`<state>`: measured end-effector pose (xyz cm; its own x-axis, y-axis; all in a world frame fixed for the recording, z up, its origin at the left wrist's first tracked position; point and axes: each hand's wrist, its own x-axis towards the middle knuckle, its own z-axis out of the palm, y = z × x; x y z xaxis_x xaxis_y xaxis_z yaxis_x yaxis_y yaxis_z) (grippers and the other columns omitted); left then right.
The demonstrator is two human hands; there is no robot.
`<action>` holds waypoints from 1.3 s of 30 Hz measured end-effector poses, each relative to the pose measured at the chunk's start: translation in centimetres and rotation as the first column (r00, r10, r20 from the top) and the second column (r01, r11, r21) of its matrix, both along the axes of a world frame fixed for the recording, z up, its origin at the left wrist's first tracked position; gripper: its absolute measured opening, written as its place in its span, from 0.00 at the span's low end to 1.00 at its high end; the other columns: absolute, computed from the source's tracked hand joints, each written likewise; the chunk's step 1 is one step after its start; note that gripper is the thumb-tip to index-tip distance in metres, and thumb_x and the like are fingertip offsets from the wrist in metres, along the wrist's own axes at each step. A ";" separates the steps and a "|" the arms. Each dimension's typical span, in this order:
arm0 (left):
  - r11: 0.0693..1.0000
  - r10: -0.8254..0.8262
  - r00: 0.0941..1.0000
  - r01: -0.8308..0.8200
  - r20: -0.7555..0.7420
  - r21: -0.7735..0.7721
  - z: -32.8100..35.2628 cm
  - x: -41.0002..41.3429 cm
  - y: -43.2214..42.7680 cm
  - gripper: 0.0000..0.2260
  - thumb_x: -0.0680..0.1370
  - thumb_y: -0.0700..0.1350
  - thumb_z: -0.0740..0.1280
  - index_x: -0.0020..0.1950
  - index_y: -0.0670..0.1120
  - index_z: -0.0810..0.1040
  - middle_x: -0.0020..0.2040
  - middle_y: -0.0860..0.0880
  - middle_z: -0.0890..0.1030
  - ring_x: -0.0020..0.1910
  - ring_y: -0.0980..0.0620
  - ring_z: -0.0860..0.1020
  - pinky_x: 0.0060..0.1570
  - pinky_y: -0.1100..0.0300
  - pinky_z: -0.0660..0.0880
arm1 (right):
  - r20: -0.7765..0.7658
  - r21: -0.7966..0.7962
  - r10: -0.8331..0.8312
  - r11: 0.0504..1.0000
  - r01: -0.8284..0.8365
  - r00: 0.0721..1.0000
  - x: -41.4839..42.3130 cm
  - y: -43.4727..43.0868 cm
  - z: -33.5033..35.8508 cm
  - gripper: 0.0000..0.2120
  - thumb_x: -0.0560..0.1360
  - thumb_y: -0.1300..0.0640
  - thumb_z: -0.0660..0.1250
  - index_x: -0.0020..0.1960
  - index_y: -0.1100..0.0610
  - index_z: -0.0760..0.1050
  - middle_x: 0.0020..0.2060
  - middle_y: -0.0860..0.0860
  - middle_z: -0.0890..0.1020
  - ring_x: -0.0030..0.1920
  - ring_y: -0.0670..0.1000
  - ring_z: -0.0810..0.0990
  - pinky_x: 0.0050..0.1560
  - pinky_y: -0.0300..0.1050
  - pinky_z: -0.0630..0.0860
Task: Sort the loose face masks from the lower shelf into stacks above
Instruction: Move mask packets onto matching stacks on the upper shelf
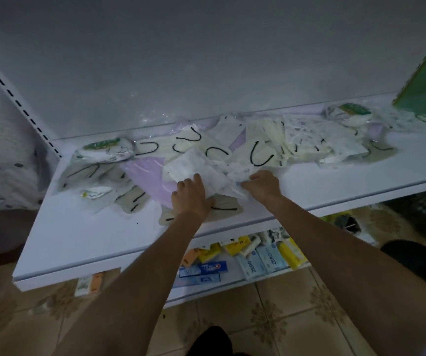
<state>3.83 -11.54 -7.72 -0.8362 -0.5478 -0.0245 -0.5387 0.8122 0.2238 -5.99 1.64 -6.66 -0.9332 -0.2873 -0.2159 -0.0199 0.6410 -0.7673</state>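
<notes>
Slippage is my first worry. My left grip (190,194) lies fairly flat, fingers straight, pressing down on the white mask packet (201,173). My right grip (262,185) is curled and pinched on that packet's near corner. The packet sits in the middle of the loose masks (296,142) strewn across the upper shelf (91,240). It overlaps a purple mask (150,173) and lies near cream ones with black ear loops (260,155).

The wrappers look slick. If I pull with the right before easing the left, I judge the packet could crumple or slide out of the pinch. Neighbours seem to lie partly on it, so a lift could drag them along. The cream mask (224,205) by my left wrist is closest to the front edge and could drop to the floor (271,325). A loop could also snag. The light is dim, so I might misjudge colours and stack unlike masks together. I see no tidy stack, only the heap.
</notes>
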 end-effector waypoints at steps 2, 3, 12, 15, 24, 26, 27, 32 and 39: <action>0.999 -0.014 1.000 0.014 0.003 -0.033 -0.2 -0.2 0.1 0.21 0.77 0.50 0.63 0.66 0.45 0.63 0.60 0.42 0.72 0.60 0.42 0.69 0.52 0.50 0.69 | -0.068 0.044 0.033 0.999 -0.030 0.997 -0.1 0.0 -0.4 0.17 0.72 0.55 0.72 0.30 0.60 0.70 0.25 0.50 0.67 0.26 0.45 0.66 0.28 0.38 0.65; 0.998 -0.023 1.000 0.024 0.005 -0.055 -0.3 -0.3 0.2 0.18 0.78 0.49 0.62 0.65 0.44 0.63 0.59 0.42 0.73 0.59 0.42 0.70 0.51 0.50 0.69 | -0.094 0.037 0.026 0.999 -0.022 0.995 -0.1 0.1 -0.5 0.15 0.71 0.55 0.73 0.32 0.60 0.71 0.26 0.50 0.69 0.27 0.45 0.67 0.29 0.39 0.65; 0.983 0.144 0.939 -0.098 -0.311 0.158 0.9 1.2 -1.0 0.13 0.78 0.38 0.55 0.61 0.40 0.69 0.51 0.36 0.78 0.51 0.36 0.75 0.43 0.52 0.67 | -0.072 -0.086 -0.042 0.996 0.036 0.997 0.5 0.7 -0.5 0.11 0.74 0.66 0.65 0.56 0.62 0.75 0.52 0.56 0.76 0.53 0.54 0.75 0.45 0.37 0.67; 0.942 0.238 0.847 -0.083 -0.475 0.324 2.3 2.6 -2.7 0.12 0.76 0.34 0.57 0.56 0.36 0.76 0.50 0.34 0.78 0.52 0.36 0.75 0.44 0.55 0.66 | -0.216 0.023 -0.029 0.999 0.035 0.976 0.1 0.6 1.7 0.12 0.74 0.65 0.62 0.57 0.62 0.76 0.55 0.57 0.78 0.57 0.56 0.76 0.49 0.40 0.69; 0.463 0.812 0.541 -0.371 -0.218 0.805 5.6 6.7 -6.3 0.15 0.79 0.37 0.56 0.66 0.40 0.68 0.62 0.38 0.73 0.59 0.39 0.73 0.52 0.55 0.71 | -0.016 -0.405 -0.265 0.883 0.236 0.964 0.6 -2.7 8.4 0.20 0.76 0.68 0.55 0.68 0.59 0.66 0.60 0.59 0.74 0.49 0.50 0.71 0.43 0.36 0.71; 0.411 0.814 0.562 -0.378 -0.147 0.830 4.2 7.6 -7.2 0.15 0.78 0.38 0.56 0.64 0.41 0.69 0.60 0.38 0.74 0.58 0.38 0.74 0.57 0.48 0.74 | 0.142 -0.397 -0.195 0.887 0.237 0.970 0.6 -3.9 7.9 0.20 0.77 0.66 0.56 0.68 0.60 0.67 0.60 0.59 0.75 0.47 0.49 0.72 0.43 0.38 0.72; 0.398 0.798 0.592 -0.379 -0.112 0.836 3.4 8.0 -7.5 0.14 0.78 0.38 0.57 0.63 0.41 0.70 0.58 0.38 0.74 0.57 0.38 0.74 0.57 0.46 0.75 | 0.197 -0.351 -0.152 0.912 0.214 0.969 0.7 -4.8 7.4 0.18 0.78 0.66 0.57 0.67 0.61 0.69 0.58 0.58 0.76 0.44 0.49 0.73 0.40 0.38 0.72; 0.397 0.719 0.695 -0.386 -0.021 0.833 0.5 9.7 -8.2 0.19 0.81 0.49 0.55 0.62 0.37 0.74 0.60 0.37 0.76 0.60 0.38 0.74 0.62 0.48 0.71 | 0.051 0.026 0.055 0.998 -0.056 0.997 4.1 -9.5 3.8 0.12 0.77 0.63 0.61 0.59 0.65 0.75 0.55 0.59 0.80 0.55 0.58 0.78 0.47 0.41 0.71; 0.480 0.641 0.764 -0.323 -0.074 0.816 0.8 10.1 -9.2 0.12 0.76 0.43 0.66 0.58 0.40 0.75 0.50 0.42 0.78 0.51 0.43 0.77 0.52 0.55 0.74 | -0.022 0.246 0.281 0.932 -0.267 0.960 6.4 -10.8 0.0 0.12 0.73 0.63 0.63 0.57 0.61 0.70 0.54 0.60 0.73 0.55 0.56 0.73 0.47 0.43 0.70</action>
<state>13.94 -20.79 -6.97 -0.4757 -0.7839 -0.3990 -0.5494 -0.0895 0.8308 0.40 -9.20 -6.64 -0.8381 -0.4801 -0.2589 -0.2591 0.7681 -0.5856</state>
